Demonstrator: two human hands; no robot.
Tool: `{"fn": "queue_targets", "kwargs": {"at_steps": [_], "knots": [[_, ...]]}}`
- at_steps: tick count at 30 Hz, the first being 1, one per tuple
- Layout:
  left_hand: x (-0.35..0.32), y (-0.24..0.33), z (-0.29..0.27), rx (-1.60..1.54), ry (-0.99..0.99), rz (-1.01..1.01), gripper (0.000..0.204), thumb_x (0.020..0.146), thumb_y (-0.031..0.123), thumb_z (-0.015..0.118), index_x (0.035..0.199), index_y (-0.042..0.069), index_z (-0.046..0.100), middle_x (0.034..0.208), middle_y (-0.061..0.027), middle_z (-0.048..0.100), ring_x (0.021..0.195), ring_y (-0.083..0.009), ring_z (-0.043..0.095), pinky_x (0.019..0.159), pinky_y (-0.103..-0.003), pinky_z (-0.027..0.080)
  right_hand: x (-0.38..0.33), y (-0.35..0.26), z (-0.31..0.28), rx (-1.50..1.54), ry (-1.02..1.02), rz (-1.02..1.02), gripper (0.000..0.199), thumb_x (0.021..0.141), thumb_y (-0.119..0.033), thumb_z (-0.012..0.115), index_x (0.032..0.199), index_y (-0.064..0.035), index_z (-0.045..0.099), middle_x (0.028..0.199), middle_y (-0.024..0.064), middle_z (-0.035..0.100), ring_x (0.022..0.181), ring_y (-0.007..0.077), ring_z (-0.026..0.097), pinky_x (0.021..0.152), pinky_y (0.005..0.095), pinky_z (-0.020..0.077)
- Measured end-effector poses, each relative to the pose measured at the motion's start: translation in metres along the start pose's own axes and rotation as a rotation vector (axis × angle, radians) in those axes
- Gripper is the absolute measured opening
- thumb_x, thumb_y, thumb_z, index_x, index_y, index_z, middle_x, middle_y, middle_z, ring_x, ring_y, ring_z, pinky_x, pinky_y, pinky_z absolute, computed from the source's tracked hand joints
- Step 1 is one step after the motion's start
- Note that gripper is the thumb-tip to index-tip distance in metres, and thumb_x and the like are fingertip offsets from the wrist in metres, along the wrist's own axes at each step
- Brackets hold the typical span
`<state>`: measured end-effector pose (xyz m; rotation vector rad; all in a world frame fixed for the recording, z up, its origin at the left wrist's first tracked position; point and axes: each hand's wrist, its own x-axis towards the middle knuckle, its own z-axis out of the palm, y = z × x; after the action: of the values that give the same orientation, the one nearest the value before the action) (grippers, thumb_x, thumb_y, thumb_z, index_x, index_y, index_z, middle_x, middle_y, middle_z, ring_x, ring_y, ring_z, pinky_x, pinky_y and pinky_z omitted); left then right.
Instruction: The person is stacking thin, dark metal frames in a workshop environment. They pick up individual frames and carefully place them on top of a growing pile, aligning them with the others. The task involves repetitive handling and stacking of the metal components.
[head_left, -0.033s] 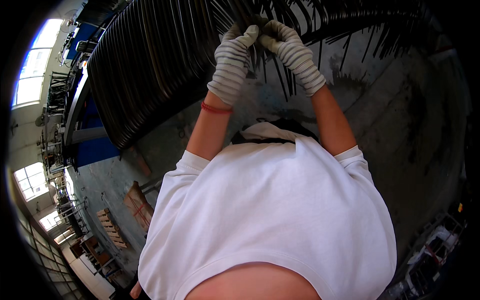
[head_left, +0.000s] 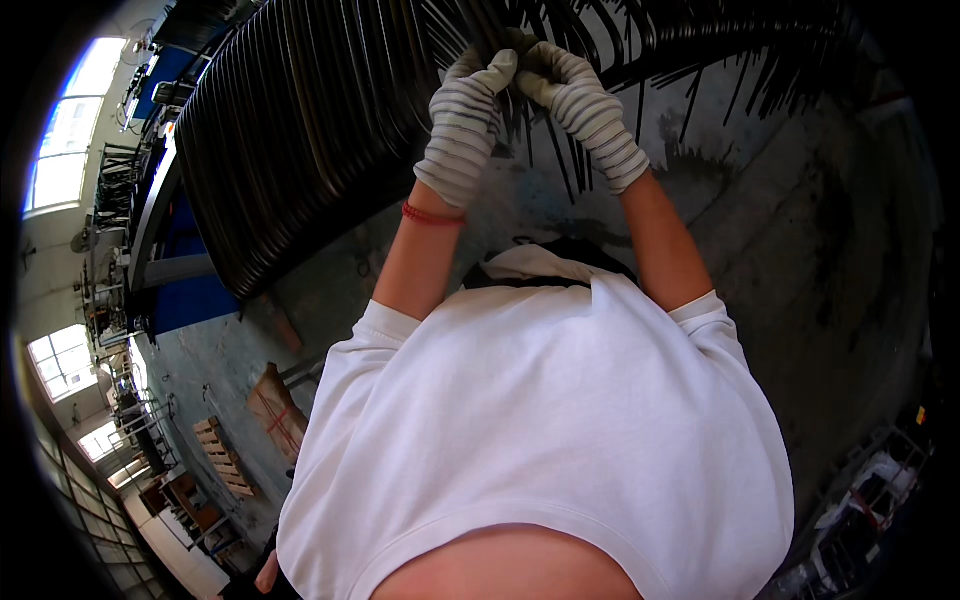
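Observation:
Near the top middle, my left hand [head_left: 472, 105] and my right hand [head_left: 572, 92] are close together, both in white gloves with grey stripes. Long black bent rods [head_left: 300, 120] hang in a dense curved row beside my left hand. My left fingers are wrapped round black rods from this row, the thumb lying on top. Curled fingers of my right hand press in beside them, on the same dark bunch; its fingertips are partly hidden. Thin rod ends [head_left: 566, 150] hang down below my hands.
More black rods [head_left: 720, 45] fan out at the upper right, their loose ends pointing down. A blue panel [head_left: 195, 300] with a grey bar stands at left. On the floor lie a wooden pallet [head_left: 222, 455] and a brown tied package [head_left: 275, 410]. Cluttered racks [head_left: 870, 490] stand at lower right.

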<state>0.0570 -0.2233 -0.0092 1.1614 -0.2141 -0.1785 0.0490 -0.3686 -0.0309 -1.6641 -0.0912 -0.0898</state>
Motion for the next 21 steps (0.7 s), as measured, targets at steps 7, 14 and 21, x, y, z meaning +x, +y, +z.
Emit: {"fn": "queue_targets", "kwargs": {"at_steps": [7,14,21], "knots": [[0.002,0.004,0.003,-0.099,-0.143,0.048,0.03,0.089,0.015,0.064,0.115,0.002,0.058,0.102,-0.0053,0.064,0.092,-0.0106,0.062,0.085,-0.021,0.05,0.0,0.004,-0.004,-0.081,0.019,-0.088,0.021,0.082,-0.016,0.069,0.1,-0.0055,0.065,0.091,0.0047,0.067,0.082,0.0139,0.062,0.077,0.029,0.0511],[0.011,-0.001,-0.011,-0.1,-0.14,0.01,0.03,0.091,0.019,0.06,0.116,0.001,0.058,0.105,-0.0094,0.065,0.097,-0.0154,0.062,0.088,-0.025,0.049,-0.018,-0.008,-0.011,0.014,-0.018,-0.064,0.025,0.086,-0.018,0.067,0.107,-0.005,0.065,0.095,0.0025,0.068,0.086,0.0088,0.062,0.078,0.0231,0.0499],[0.004,0.014,0.001,-0.246,-0.128,-0.155,0.038,0.095,0.03,0.051,0.116,-0.002,0.057,0.11,-0.0163,0.064,0.102,-0.0213,0.062,0.089,-0.03,0.049,-0.039,-0.022,-0.002,0.13,0.036,0.169,0.029,0.084,-0.004,0.06,0.113,-0.0014,0.058,0.109,0.0079,0.064,0.097,0.0155,0.061,0.089,0.0261,0.047]]}}
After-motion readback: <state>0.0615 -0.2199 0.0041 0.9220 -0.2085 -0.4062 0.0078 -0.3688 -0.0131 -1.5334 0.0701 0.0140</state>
